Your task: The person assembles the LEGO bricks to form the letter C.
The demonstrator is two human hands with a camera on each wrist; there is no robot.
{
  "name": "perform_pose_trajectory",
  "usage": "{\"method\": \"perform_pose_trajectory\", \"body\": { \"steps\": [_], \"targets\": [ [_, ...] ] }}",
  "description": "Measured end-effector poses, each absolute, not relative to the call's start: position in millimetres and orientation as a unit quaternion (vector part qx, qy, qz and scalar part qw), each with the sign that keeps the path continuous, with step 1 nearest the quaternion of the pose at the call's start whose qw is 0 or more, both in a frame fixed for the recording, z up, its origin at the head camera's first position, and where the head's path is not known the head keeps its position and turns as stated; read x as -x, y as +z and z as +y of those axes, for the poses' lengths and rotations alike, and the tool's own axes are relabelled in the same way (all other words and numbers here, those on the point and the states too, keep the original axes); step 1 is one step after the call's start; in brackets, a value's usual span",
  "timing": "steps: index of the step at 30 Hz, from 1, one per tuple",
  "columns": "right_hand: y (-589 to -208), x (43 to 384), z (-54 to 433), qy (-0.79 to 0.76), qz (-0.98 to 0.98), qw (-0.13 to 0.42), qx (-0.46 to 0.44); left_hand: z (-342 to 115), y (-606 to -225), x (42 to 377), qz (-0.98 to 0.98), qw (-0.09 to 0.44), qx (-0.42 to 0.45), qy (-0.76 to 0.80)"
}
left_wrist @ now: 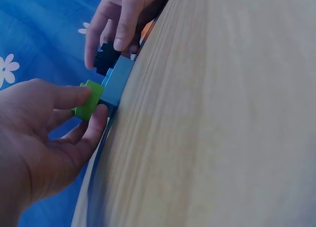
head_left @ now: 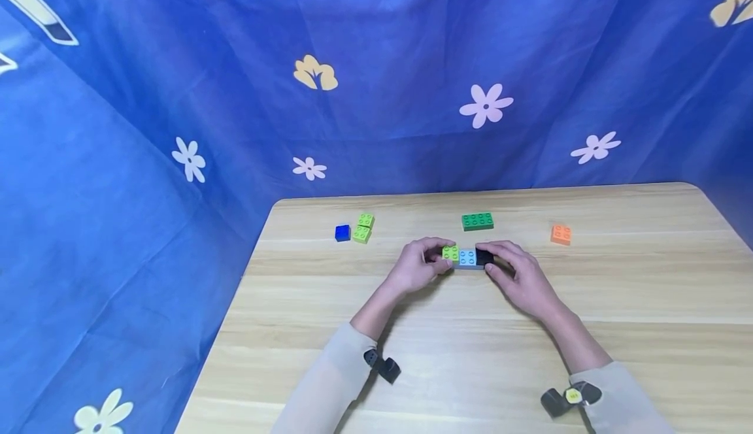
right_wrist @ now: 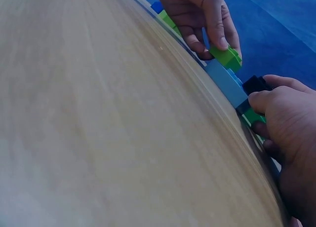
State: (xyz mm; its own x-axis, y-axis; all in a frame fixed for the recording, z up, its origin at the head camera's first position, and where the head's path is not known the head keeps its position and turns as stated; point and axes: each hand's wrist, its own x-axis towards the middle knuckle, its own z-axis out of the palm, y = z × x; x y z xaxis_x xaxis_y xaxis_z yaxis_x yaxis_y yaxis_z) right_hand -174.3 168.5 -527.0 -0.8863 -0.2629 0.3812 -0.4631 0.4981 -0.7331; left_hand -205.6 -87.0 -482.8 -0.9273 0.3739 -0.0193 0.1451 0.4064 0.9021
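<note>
A long light-blue plastic brick (head_left: 467,257) lies on the pale wood-grain desk (head_left: 459,355), its bare studs showing in the middle. A lime-green four-stud plastic brick (head_left: 450,253) sits at its left end and a black plastic brick (head_left: 484,257) at its right; whether either is pressed fully down, I cannot tell.

The left hand (head_left: 419,264) pinches the lime-green brick between thumb and fingers, parted only about as far as the brick is wide. The right hand (head_left: 518,270) has its thumb and fingers closed about the black brick in the same manner.

All three pieces look light, stiff and hard to break. Their smooth walls could slip a little under dry fingers, so opposite flat sides seem the best hold, with the studs left for pressing. The light-blue brick is probably best steadied by its long sides, low down near the desk. Pulling sideways on a top brick would likely drag or tip the whole stack, being so light.
</note>
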Motion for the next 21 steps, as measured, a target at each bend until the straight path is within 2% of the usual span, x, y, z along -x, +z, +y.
{"method": "perform_pose_trajectory", "body": {
  "steps": [9, 17, 21],
  "targets": [
    [-524.8, 174.4, 168.7, 0.455, -0.859, 0.108, -0.209, -84.2, -479.5, 204.5, 0.847, 0.087, -0.154, 0.501],
    [-524.8, 173.8, 168.5, 0.455, -0.859, 0.105, -0.210, -96.9, -479.6, 209.3, 0.821, 0.158, -0.168, 0.522],
    [-525.0, 173.7, 168.8, 0.455, -0.859, 0.106, -0.211, -116.0, -473.4, 219.9, 0.828, 0.157, -0.174, 0.509]
  ]
}}
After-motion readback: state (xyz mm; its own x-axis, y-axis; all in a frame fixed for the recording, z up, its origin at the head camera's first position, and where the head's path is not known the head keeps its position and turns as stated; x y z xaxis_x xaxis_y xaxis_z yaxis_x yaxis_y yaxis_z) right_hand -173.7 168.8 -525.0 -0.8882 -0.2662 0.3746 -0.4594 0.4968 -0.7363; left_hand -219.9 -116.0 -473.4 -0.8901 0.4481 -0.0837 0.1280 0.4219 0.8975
